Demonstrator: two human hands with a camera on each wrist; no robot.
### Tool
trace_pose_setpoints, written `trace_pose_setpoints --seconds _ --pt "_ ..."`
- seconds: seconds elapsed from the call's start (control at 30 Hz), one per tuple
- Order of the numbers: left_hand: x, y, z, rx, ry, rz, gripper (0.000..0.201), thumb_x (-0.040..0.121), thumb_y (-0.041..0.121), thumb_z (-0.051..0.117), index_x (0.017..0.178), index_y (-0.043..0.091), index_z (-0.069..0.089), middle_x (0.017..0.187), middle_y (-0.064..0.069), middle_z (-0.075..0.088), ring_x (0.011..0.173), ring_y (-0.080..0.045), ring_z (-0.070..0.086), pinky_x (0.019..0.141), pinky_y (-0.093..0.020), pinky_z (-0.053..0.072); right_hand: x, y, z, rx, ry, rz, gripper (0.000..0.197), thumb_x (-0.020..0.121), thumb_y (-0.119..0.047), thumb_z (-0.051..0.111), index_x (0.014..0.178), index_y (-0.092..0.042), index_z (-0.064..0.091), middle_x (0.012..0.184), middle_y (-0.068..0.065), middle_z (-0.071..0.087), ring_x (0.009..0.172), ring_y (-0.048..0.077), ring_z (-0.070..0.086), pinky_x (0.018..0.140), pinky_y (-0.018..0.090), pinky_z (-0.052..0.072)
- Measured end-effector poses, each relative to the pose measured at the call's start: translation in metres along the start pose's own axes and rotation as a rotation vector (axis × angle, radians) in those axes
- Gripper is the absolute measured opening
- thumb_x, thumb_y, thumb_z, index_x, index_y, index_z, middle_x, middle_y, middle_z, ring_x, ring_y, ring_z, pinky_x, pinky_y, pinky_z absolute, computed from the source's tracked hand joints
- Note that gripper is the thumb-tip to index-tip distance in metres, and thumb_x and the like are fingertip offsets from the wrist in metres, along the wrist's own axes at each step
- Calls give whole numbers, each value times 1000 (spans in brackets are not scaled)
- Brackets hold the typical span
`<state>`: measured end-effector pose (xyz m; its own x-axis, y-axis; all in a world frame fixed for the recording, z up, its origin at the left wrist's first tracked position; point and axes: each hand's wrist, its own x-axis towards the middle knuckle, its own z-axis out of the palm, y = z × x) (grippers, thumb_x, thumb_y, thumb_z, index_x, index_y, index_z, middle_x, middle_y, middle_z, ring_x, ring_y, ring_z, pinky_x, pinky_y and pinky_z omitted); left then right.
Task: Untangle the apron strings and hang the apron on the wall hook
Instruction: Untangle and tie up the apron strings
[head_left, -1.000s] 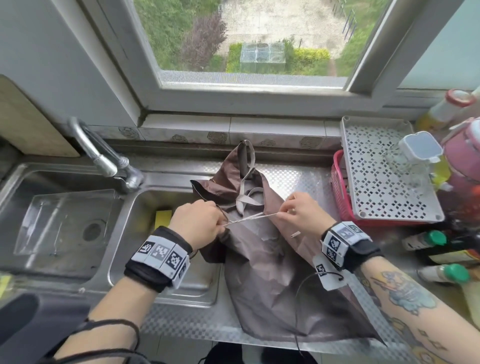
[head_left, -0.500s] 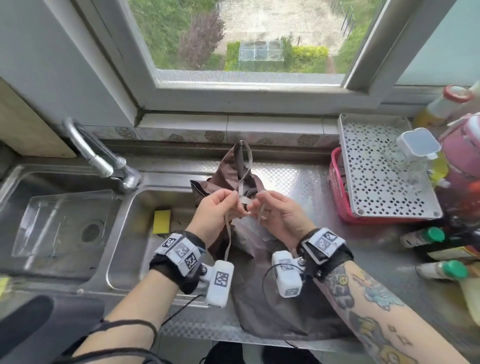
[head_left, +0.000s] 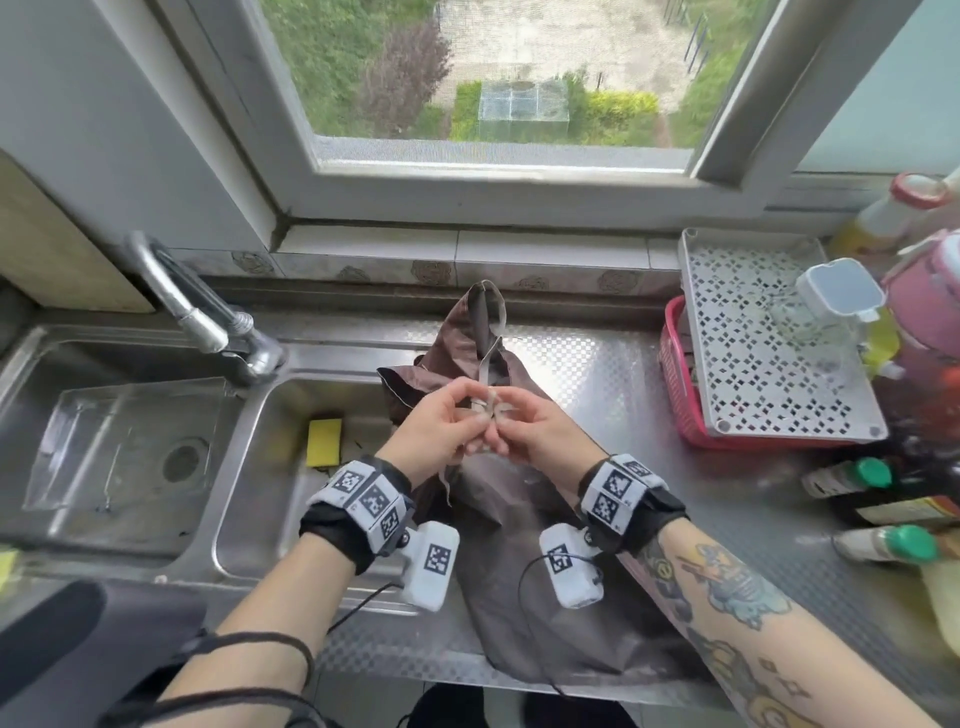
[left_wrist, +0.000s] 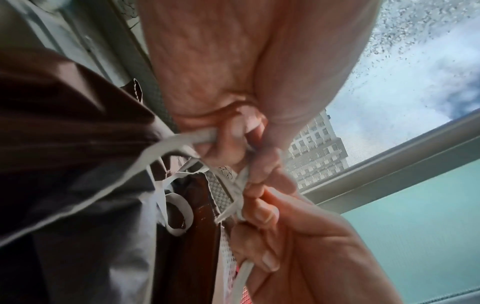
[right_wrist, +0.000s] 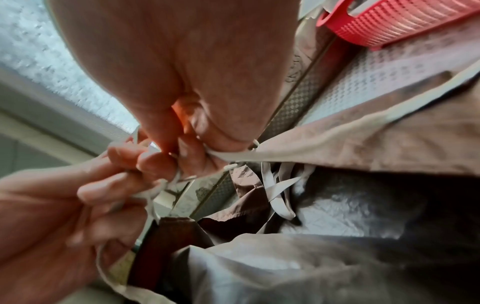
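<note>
Brown apron (head_left: 524, 545) lay on the steel counter (head_left: 597, 364) right of the sink (head_left: 249, 467), its neck loop toward the window. In the head view both hands were raised together above the cloth. The L hand (head_left: 441, 431) and R hand (head_left: 540, 441) touched at the fingertips, and between them sat a small knot (head_left: 485, 410) of the grey strings (head_left: 488, 364). A second before, the hands were apart and pulled one string tight between them; half a sec. ago they came close, and now they picked at the knot itself. I think this means pulling did not free it, so the work went to loosening by fingertips. Untangling seemed not finished, and no hook was visible in any view.

L wrist view: the L fingers (left_wrist: 249, 152) were curled narrow and pinched one string where it left the cloth. The R fingers (left_wrist: 262, 214), coming from below, pinched the crossing of strings just beside them. More loose loops hung near the apron edge.

R wrist view: the R hand (right_wrist: 192, 115) had thumb and fingers closed tight on a flat string that ran to the apron hem. The L fingers (right_wrist: 124, 181) came from the left, bent, holding thin strands at the knot. This part was a bit blurred, so which strand passed under which I could not tell. A red basket (right_wrist: 400, 22) stood behind on the counter.
</note>
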<state>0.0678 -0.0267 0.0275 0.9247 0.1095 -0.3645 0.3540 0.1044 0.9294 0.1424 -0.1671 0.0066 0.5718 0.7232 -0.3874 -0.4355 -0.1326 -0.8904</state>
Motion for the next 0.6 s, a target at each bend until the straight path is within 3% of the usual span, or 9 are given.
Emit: trace_pose_setpoints --seconds 0.1,0.17,0.27,0.37,0.47,0.53,0.6 --pt "1 5 2 -108 28 -92 35 91 5 56 119 18 39 60 -11 56 36 -7 45 34 -14 31 -5 -6 6 -131 -46 -34 27 97 9 37 122 3 41 63 6 54 40 1 50 37 10 34" --pt "2 4 3 -169 35 -163 33 92 5 56 119 19 44 59 -9 54 34 -5 45 32 -13 31 -5 -3 7 -172 -63 -54 25 96 9 37 121 5 36 65 6 55 42 2 50 38 9 36" --pt "3 -1 0 -148 2 -184 4 93 9 55 89 9 55 53 -4 58 36 -3 46 30 -11 27 -6 -3 5 -155 -61 -57 22 96 8 40 117 6 34 64 5 56 42 2 51 38 9 36" --pt "5 -1 -1 -154 54 -177 15 93 9 54 79 8 53 57 -7 59 37 -4 46 29 -11 27 -10 -9 4 -105 -24 -70 14 99 -2 45 112 3 45 64 8 58 40 2 53 37 10 37" --pt "3 3 4 -101 19 -132 26 92 11 56 68 7 61 61 -12 61 40 -6 45 31 -13 29 -6 -5 2 -145 81 -93 15 100 -14 47 98 -1 53 52 -3 61 37 3 50 35 12 37" --pt "4 4 8 -1 108 -114 22 89 10 61 68 8 54 65 -16 66 42 -9 53 33 -16 33 1 3 1 -216 184 -80 19 99 -22 49 92 -6 55 47 -5 57 35 3 47 37 16 37" --pt "7 1 9 404 230 -7 25 83 15 68 71 11 47 70 -12 69 50 -13 60 41 -21 40 8 10 0 -297 274 -76 21 96 -29 53 89 -10 59 56 -6 57 40 1 47 44 19 39"
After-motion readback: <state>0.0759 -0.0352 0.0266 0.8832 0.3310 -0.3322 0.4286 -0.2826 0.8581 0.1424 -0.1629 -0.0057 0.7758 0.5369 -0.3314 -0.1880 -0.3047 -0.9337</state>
